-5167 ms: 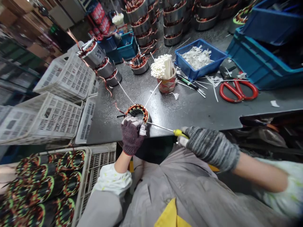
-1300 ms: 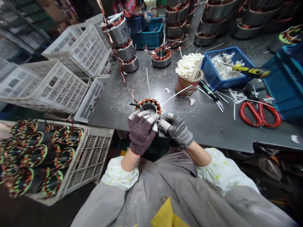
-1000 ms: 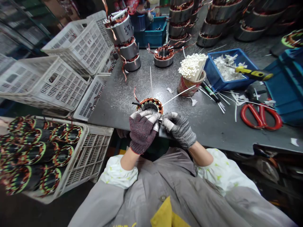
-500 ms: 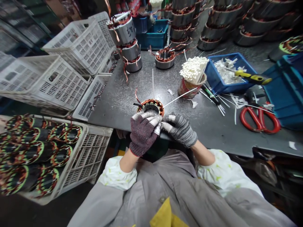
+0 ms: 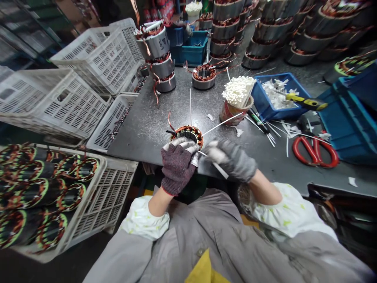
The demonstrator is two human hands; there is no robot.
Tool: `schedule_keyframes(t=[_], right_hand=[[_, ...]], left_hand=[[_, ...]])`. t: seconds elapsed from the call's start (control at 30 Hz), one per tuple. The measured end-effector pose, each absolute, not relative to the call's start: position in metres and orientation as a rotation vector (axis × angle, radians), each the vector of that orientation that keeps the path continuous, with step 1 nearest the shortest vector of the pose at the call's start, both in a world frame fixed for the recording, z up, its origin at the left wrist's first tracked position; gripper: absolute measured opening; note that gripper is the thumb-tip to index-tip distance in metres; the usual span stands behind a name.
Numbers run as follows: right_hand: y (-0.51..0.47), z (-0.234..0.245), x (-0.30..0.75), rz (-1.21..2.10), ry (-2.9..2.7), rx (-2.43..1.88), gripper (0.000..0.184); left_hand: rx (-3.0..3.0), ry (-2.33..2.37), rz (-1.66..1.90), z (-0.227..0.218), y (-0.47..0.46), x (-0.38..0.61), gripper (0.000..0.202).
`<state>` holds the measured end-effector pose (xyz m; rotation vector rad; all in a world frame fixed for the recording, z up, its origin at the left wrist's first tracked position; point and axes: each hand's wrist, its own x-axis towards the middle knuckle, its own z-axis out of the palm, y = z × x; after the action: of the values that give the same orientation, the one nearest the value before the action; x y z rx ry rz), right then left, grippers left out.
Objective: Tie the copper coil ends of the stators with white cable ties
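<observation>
In the head view, the left hand (image 5: 178,163), in a dark purple knitted glove with pale coverings on the fingers, is closing over the near rim of a copper-wound ring (image 5: 201,138) and pinning it to the dark tabletop (image 5: 138,137), close to its front edge. The right hand (image 5: 234,159), in a ribbed grey glove, is hovering just to the ring's right, fingers bent and blurred; whether it is gripping the white strip (image 5: 220,170) beneath it, I cannot tell. That strip is slanting from the ring's near side toward the table edge. The step in hand seems to be working this strip at the rim, and the next move would be calling for a firm left hold and a sure pinch on the slim end. Orange wire is bunching around the ring's dark, toothed inside, with pale green showing between, and two thin strips (image 5: 190,106) are jutting stiffly from its far side. Beyond, a round cup (image 5: 229,114) is holding a dense bundle of round-tipped white ties (image 5: 239,91), while a smooth blue tray (image 5: 272,114) is carrying papery white scraps (image 5: 273,91) and a yellow-handled tool (image 5: 306,102). Glossy red-handled scissors (image 5: 316,148) are lying nearer, and at lower left a latticed plastic crate (image 5: 98,204) is holding many wound rings.
</observation>
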<state>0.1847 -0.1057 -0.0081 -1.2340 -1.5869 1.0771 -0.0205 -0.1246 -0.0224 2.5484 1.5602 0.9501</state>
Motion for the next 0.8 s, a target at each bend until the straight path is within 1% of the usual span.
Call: schedule_keyframes(t=[0.07, 0.13, 0.2, 0.27, 0.33, 0.4, 0.5, 0.6, 0.73, 0.8], right_hand=[[-0.102, -0.013, 0.180, 1.238, -1.695, -1.108, 0.035], [-0.102, -0.022, 0.172, 1.400, -1.562, -1.040, 0.031], [-0.106, -0.032, 0.163, 1.548, -1.276, -1.067, 0.035], [-0.116, -0.040, 0.157, 1.608, -1.064, -1.124, 0.040], [-0.129, -0.041, 0.157, 1.581, -1.006, -1.179, 0.041], [-0.140, -0.034, 0.161, 1.556, -1.031, -1.203, 0.039], [-0.140, -0.017, 0.167, 1.475, -1.169, -1.216, 0.036], [-0.125, -0.004, 0.169, 1.330, -1.329, -1.220, 0.039], [-0.112, -0.007, 0.198, 1.198, -1.322, -1.258, 0.046], [-0.111, -0.012, 0.230, 1.094, -1.307, -1.345, 0.051]], left_hand=[[2.567, 1.529, 0.945, -0.026, -0.126, -0.024, 0.027], [2.576, 1.531, 0.938, -0.030, -0.127, -0.028, 0.026], [2.587, 1.559, 0.923, -0.033, -0.127, -0.031, 0.023], [2.613, 1.559, 0.921, -0.035, -0.126, -0.033, 0.020], [2.638, 1.517, 0.940, -0.035, -0.124, -0.034, 0.018], [2.650, 1.430, 0.937, -0.034, -0.124, -0.035, 0.017], [2.662, 1.284, 0.863, -0.030, -0.126, -0.036, 0.017], [2.701, 1.172, 0.829, -0.025, -0.129, -0.035, 0.015], [2.669, 1.234, 0.902, -0.019, -0.134, -0.025, 0.017], [2.642, 1.309, 0.957, -0.017, -0.135, -0.018, 0.014]])
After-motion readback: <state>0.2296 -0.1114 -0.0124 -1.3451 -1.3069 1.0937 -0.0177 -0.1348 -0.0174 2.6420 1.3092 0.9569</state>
